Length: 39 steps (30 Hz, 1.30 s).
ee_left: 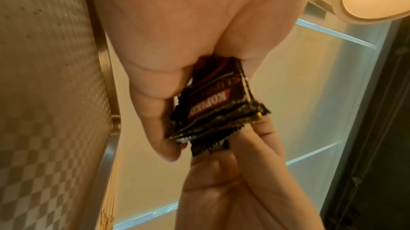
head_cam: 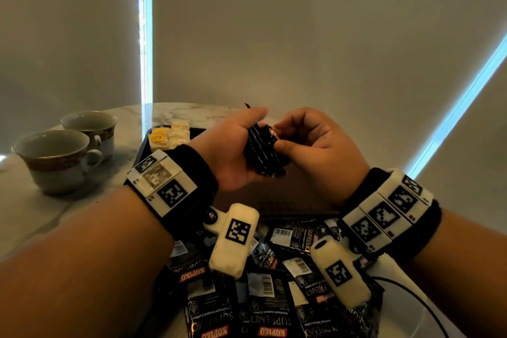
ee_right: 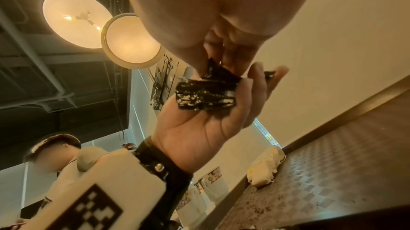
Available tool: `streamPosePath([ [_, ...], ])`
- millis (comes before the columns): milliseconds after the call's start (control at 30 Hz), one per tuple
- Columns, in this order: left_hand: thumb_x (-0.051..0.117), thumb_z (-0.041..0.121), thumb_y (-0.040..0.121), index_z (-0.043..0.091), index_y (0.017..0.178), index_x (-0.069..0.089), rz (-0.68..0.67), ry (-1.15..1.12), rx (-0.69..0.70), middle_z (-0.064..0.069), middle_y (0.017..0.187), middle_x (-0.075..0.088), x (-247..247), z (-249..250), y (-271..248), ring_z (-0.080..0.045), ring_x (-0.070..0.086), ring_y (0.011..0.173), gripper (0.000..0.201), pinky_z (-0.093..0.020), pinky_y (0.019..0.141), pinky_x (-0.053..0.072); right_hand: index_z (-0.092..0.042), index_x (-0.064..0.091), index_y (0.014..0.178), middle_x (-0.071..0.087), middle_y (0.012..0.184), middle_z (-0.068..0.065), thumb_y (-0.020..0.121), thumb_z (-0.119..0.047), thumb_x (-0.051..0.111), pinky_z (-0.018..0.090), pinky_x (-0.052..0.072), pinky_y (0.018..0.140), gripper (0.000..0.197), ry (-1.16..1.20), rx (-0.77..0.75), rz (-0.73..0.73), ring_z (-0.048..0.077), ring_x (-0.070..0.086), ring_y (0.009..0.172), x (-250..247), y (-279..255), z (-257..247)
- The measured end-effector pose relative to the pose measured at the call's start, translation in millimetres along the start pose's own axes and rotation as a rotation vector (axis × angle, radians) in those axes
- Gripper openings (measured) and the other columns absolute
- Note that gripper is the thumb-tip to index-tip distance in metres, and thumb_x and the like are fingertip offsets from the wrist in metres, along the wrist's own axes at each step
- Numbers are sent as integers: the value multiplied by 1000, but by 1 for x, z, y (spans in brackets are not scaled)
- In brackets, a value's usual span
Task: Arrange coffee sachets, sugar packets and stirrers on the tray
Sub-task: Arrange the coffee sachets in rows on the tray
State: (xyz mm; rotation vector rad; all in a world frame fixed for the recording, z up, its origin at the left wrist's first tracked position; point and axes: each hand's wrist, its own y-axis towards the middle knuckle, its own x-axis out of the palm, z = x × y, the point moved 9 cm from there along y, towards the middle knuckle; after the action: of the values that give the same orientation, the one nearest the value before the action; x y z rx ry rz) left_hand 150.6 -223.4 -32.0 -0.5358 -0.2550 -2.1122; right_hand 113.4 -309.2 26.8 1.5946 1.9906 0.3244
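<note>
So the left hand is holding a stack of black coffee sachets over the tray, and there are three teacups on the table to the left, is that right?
Not quite: the head view shows two teacups, not three. The rest holds: the left hand grips the stack of black coffee sachets over the tray.

A round, marble-patterned table carries everything. At its left stand two teacups, side by side and touching. Toward the middle sits a dark tray, with pale packets in its far left corner. On the near edge lies a loose heap of black coffee sachets, overlapping one another.
</note>
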Motion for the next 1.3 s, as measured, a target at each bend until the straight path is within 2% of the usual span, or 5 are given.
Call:
streamPosePath([
  [267, 37, 44, 107, 7, 112, 63, 18, 66, -6, -16, 98, 68, 2, -1, -5, -27, 68, 84, 46, -42, 75, 59, -14, 58, 98, 69, 107, 6, 76, 2, 75, 37, 59, 86, 32, -48, 14, -98, 23, 70, 101, 7, -5, -7],
  [400, 36, 52, 104, 2, 112, 65, -92, 101, -83, -15, 91, 72, 19, -14, -7, -26, 73, 81, 59, -32, 67, 61, -24, 34, 129, 51, 129, 12, 52, -20, 99, 47, 61, 83, 100, -313, 182, -303, 32, 68, 106, 17, -11, 0],
  [833, 48, 44, 104, 17, 91, 56, 198, 59, 112, -3, 81, 67, -9, 15, -11, -21, 67, 89, 31, -60, 91, 53, -24, 62, 110, 67, 97, -10, 86, -26, 74, 24, 58, 78, 27, -484, 381, -171, 0, 67, 91, -61, -41, 0],
  [1033, 49, 48, 103, 21, 108, 55, 201, 61, 102, -6, 105, 65, -15, 13, -9, -23, 67, 103, 28, -58, 86, 56, -54, 62, 118, 60, 122, -30, 63, -55, 79, 30, 50, 96, 57, -690, 753, -594, -7, 60, 108, -88, -142, 43],
  [1300, 50, 49, 101, 23, 100, 51, 258, 75, 59, -4, 96, 62, -19, 1, -6, -22, 64, 102, 26, -49, 86, 55, -40, 40, 147, 42, 150, -14, 83, -21, 79, 25, 36, 110, 77, -994, 611, -537, 4, 41, 133, -100, -140, 68],
])
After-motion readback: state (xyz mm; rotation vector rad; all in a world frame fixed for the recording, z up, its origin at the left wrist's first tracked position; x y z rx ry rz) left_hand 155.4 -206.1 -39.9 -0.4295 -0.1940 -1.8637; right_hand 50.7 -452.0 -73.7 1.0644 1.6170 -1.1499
